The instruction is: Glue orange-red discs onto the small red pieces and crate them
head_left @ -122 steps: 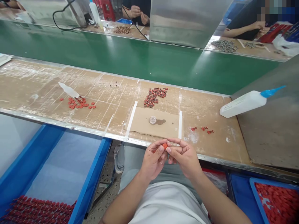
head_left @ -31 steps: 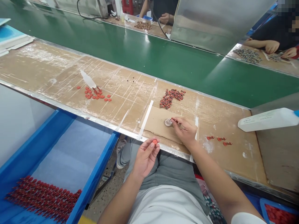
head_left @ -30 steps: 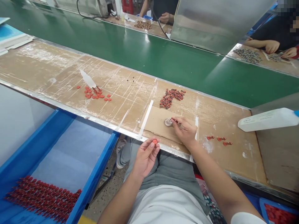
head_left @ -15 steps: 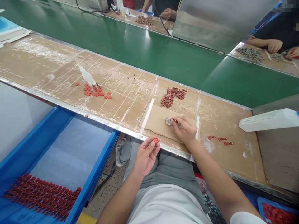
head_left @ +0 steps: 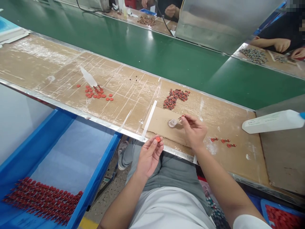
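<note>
Between the thumb and fingers of my left hand is a small red disc, held in front of the table edge. My right hand pinches a small red and dark figure, tilted, over the cardboard sheet. Just left of those fingertips stands a small round clear cup; the figure is apart from it. Behind the sheet lies a heap of small red and dark figures. To the right, several figures on red discs lie on their sides.
Loose red discs and a white bottle lie on the table at left. A large white bottle lies at right. The blue bin below left holds rows of red pieces. Beyond the green belt, other people's hands work.
My right hand has moved right and slightly up, taking the figure away from the clear cup. My left hand, with the red disc, has risen slightly.
</note>
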A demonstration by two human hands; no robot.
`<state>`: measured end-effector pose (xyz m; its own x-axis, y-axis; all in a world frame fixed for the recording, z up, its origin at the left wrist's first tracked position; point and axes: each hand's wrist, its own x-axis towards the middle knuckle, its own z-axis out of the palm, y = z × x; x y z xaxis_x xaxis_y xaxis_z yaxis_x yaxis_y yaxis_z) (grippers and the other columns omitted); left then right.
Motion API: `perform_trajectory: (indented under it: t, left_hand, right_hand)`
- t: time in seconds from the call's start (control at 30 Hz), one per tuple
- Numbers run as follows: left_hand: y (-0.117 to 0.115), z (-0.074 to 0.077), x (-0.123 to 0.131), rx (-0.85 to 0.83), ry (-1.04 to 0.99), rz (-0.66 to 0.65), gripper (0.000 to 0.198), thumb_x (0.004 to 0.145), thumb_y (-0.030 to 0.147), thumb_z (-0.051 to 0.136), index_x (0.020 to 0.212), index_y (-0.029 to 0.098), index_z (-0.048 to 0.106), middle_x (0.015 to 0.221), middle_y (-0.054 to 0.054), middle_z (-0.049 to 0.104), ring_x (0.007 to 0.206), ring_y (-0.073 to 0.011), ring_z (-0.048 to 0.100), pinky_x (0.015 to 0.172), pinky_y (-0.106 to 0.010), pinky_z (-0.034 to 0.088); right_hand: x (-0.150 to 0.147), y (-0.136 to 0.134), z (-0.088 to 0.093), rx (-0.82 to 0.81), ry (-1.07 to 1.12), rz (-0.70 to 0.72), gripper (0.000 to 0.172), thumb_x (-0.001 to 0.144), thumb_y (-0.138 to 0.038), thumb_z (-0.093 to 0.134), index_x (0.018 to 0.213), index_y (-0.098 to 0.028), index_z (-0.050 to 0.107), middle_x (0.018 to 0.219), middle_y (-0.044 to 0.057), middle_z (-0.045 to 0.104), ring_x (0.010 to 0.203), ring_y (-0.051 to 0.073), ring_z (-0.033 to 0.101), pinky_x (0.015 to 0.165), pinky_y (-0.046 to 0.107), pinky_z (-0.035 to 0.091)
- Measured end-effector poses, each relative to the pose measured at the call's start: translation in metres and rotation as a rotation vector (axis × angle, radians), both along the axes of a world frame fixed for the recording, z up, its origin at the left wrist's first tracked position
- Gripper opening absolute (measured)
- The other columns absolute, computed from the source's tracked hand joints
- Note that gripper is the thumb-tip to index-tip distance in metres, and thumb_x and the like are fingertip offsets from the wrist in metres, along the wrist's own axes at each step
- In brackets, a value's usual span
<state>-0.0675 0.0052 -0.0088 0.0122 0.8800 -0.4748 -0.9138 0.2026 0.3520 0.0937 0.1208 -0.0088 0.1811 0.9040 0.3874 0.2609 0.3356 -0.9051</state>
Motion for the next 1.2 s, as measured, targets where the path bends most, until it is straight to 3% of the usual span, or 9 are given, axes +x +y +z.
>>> perform_trajectory:
  t: [0.1,0.2,0.43,0.57,0.77,0.97,1.1,1.2]
  left_hand:
    - [0.004,0.007,0.006,0.007,0.003,-0.021,0.019,0.079,0.017,0.07,0.098,0.013,0.07,0.095,-0.005,0.073,0.079,-0.0082,0.069,0.075,-0.016,0.057]
    - [0.006,0.017,0.014,0.021,0.002,-0.05,0.019,0.079,0.017,0.071,0.097,0.013,0.07,0.094,-0.006,0.073,0.078,-0.0088,0.069,0.074,-0.017,0.057]
    - [-0.003,0.045,0.028,0.033,0.005,-0.115,0.022,0.076,0.02,0.074,0.097,0.014,0.071,0.095,-0.006,0.073,0.079,-0.0106,0.07,0.074,-0.018,0.057]
    - [-0.01,0.053,0.033,0.098,0.013,-0.147,0.02,0.079,0.021,0.072,0.098,0.015,0.071,0.096,-0.005,0.073,0.08,-0.0105,0.07,0.074,-0.018,0.057]
    - [-0.012,0.055,0.038,0.117,0.004,-0.131,0.021,0.077,0.024,0.073,0.096,0.014,0.072,0.091,-0.005,0.073,0.079,-0.0108,0.069,0.071,-0.017,0.058]
    - [-0.016,0.051,0.039,0.117,0.012,-0.132,0.024,0.074,0.026,0.076,0.096,0.016,0.072,0.086,-0.004,0.072,0.076,-0.0106,0.068,0.062,-0.015,0.057]
    - [-0.017,0.049,0.04,0.118,0.036,-0.125,0.023,0.075,0.027,0.075,0.095,0.016,0.072,0.086,-0.004,0.073,0.078,-0.011,0.068,0.063,-0.014,0.056]
    - [-0.017,0.049,0.04,0.13,0.047,-0.128,0.022,0.077,0.027,0.073,0.095,0.015,0.073,0.088,-0.005,0.073,0.079,-0.0113,0.069,0.065,-0.015,0.056]
  right_hand:
    - [0.0,-0.005,0.016,-0.244,0.385,0.049,0.021,0.074,-0.031,0.075,0.092,-0.022,0.07,0.084,0.001,0.072,0.064,0.011,0.065,0.063,0.026,0.056]
    - [0.003,-0.017,0.033,-0.434,0.629,0.169,0.014,0.074,-0.028,0.075,0.086,-0.024,0.069,0.078,-0.003,0.07,0.059,0.007,0.062,0.056,0.019,0.053]
    - [0.005,-0.057,0.059,-0.648,0.757,0.316,0.014,0.076,-0.03,0.072,0.088,-0.024,0.069,0.08,-0.002,0.069,0.056,0.006,0.058,0.045,0.016,0.047]
    - [0.004,-0.073,0.068,-0.69,0.782,0.353,0.017,0.074,-0.031,0.074,0.089,-0.025,0.071,0.078,-0.002,0.069,0.057,0.006,0.058,0.044,0.014,0.047]
    - [0.003,-0.086,0.074,-0.563,0.654,0.379,0.015,0.072,-0.032,0.076,0.086,-0.028,0.073,0.072,-0.001,0.071,0.054,0.01,0.063,0.042,0.018,0.049]
    - [0.001,-0.1,0.073,-0.262,0.402,0.293,0.016,0.077,-0.025,0.074,0.091,-0.03,0.074,0.07,0.0,0.073,0.057,0.015,0.068,0.046,0.024,0.055]
    - [0.002,-0.107,0.074,-0.02,0.098,0.163,0.027,0.074,-0.017,0.075,0.096,-0.033,0.073,0.084,0.001,0.075,0.066,0.018,0.07,0.058,0.033,0.061]
    - [0.004,-0.106,0.075,0.151,-0.118,0.144,0.041,0.071,-0.013,0.076,0.102,-0.039,0.071,0.087,0.0,0.075,0.07,0.02,0.07,0.061,0.036,0.061]
